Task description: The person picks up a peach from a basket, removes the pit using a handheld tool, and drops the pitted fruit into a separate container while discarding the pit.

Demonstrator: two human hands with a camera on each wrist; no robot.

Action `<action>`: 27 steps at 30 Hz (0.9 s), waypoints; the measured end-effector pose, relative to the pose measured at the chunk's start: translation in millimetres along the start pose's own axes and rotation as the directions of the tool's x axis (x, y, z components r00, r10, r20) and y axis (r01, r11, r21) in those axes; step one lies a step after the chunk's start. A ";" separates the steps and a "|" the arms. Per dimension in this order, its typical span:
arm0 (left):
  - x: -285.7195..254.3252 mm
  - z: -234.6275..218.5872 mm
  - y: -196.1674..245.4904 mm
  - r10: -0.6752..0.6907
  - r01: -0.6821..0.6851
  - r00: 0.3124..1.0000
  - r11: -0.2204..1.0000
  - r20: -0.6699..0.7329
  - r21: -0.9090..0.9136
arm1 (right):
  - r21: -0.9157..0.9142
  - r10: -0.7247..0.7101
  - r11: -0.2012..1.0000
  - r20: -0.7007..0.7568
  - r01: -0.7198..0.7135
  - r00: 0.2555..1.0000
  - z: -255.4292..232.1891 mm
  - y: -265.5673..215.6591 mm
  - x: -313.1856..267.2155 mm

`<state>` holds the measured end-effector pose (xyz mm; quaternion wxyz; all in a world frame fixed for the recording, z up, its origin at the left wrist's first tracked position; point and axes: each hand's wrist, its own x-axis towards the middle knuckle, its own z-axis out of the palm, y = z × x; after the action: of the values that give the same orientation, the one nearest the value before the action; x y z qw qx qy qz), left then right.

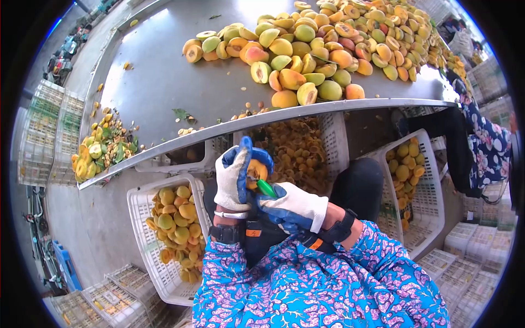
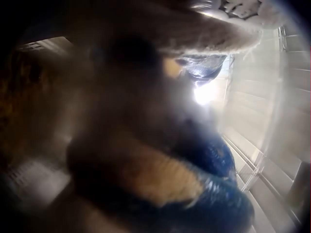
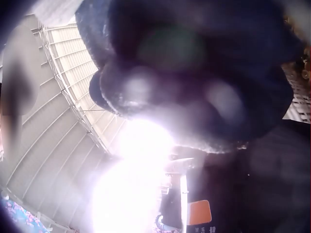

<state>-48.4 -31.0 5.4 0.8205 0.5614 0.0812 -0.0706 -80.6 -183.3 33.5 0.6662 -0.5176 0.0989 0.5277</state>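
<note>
In the head view my left hand (image 1: 232,179), in a white and blue work glove, holds a cut yellow peach (image 1: 256,168) with fingers curled round it. My gloved right hand (image 1: 295,208) grips a green-handled tool (image 1: 266,188); its working end is hidden at the fruit's cut face. Both hands are close together over my lap, in front of the metal table edge. Dark, blurred glove fingers (image 2: 218,206) fill much of the left wrist view. The right wrist view shows the curled blue glove (image 3: 194,111), with glare below it.
A metal table (image 1: 169,71) carries a large heap of halved peaches (image 1: 306,49) and a smaller pile of scraps and pits (image 1: 104,145). Crates of peaches stand to the left (image 1: 147,251) and right (image 1: 426,213). Another crate (image 1: 336,136) sits under the table edge. Another person's patterned sleeve (image 1: 492,145) is at right.
</note>
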 end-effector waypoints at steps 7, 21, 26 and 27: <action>2.5 3.6 2.2 0.089 -0.086 0.989 0.996 0.115 -0.031 | 0.475 -0.090 0.872 0.388 -0.116 0.917 -14.7 7.7 -5.1; -0.3 2.1 6.1 -0.146 0.129 0.958 0.988 0.246 0.082 | 0.582 -0.078 0.749 0.553 -0.317 0.829 -24.3 35.0 -1.3; 0.0 1.0 -0.9 -0.070 0.090 0.977 0.991 0.202 -0.095 | 0.651 -0.174 0.622 0.656 -0.435 0.734 -17.8 37.6 8.3; -0.7 1.1 0.7 -0.045 0.070 0.981 0.989 0.189 -0.127 | 0.667 -0.237 0.586 0.683 -0.460 0.691 -15.3 41.8 14.7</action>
<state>-48.9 -31.8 6.6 0.8578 0.4937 0.0251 -0.1408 -101.7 -190.5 -7.7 0.7686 0.0956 0.0948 0.6254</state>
